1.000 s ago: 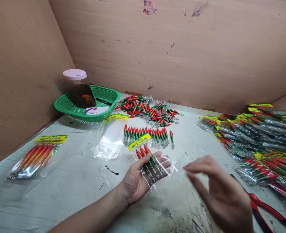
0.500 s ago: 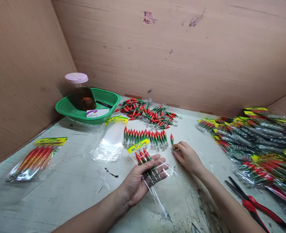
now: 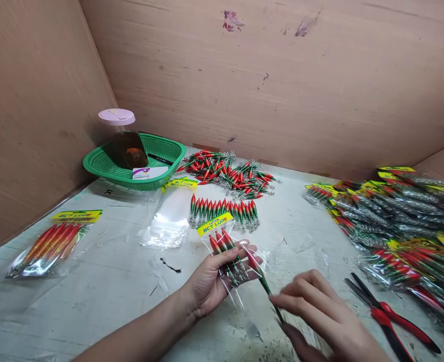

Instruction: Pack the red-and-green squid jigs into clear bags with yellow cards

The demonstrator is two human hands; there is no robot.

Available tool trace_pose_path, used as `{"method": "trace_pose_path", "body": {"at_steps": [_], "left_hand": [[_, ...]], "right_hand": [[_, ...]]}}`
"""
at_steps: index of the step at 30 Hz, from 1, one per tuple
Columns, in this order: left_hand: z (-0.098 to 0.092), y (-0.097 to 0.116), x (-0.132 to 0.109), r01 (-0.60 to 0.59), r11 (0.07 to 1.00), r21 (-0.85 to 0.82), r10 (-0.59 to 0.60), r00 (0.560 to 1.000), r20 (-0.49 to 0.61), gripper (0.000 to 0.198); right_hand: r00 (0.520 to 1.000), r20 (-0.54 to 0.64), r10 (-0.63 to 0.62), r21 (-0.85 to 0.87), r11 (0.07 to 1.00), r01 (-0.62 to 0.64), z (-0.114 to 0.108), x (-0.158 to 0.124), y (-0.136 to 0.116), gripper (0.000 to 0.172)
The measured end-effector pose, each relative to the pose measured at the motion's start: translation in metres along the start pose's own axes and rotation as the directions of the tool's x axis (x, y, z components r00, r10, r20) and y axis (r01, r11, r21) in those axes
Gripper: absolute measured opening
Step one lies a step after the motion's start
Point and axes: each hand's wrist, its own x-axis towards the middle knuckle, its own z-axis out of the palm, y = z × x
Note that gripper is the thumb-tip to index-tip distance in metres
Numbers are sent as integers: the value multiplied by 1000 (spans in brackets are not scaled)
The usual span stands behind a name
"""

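My left hand holds a clear plastic bag with a yellow printed header, its thumb pressed over the front. Three red-and-green fishing lures lie side by side inside that bag. My right hand pinches another red-and-green lure by its hook end; its red tip is at the right side of the bag, and whether it is inside the plastic I cannot tell. Behind the bag stands a row of several lures, and beyond them lies a loose heap of the same lures.
Empty header bags are stacked left of the row. A green basket with a pink-lidded cup is at back left. A packed bag of lures lies left. Filled packs pile up right, with red-handled scissors nearby.
My right hand has picked up the single lure from the right end of the row and brought it down towards the bag. My left hand stays nearly still with the bag.
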Motion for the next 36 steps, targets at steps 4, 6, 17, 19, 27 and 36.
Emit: {"method": "trace_pose_path", "body": {"at_steps": [4,6,17,19,27,36], "left_hand": [[0,-2,0,-5,1000,21,4,1000,7,21],[-1,-2,1,-12,1000,18,11,1000,11,21],[-2,-4,-2,16,1000,-19,-15,999,46,25],[-2,-4,-2,15,1000,-21,-14,999,31,26],[1,2,-1,-33,999,-39,31,998,-48,38],[-3,2,1,-49,999,-25,47,998,-44,39]], "right_hand": [[991,-93,-97,-282,957,67,14,10,4,28],[988,-111,-104,-339,939,61,18,8,4,26],[949,-314,1,-167,984,-56,35,18,-4,17],[957,-280,73,39,997,-65,28,25,1,13],[949,-143,282,61,959,-276,34,48,117,10],[970,18,243,-27,970,-243,69,54,158,20]]}}
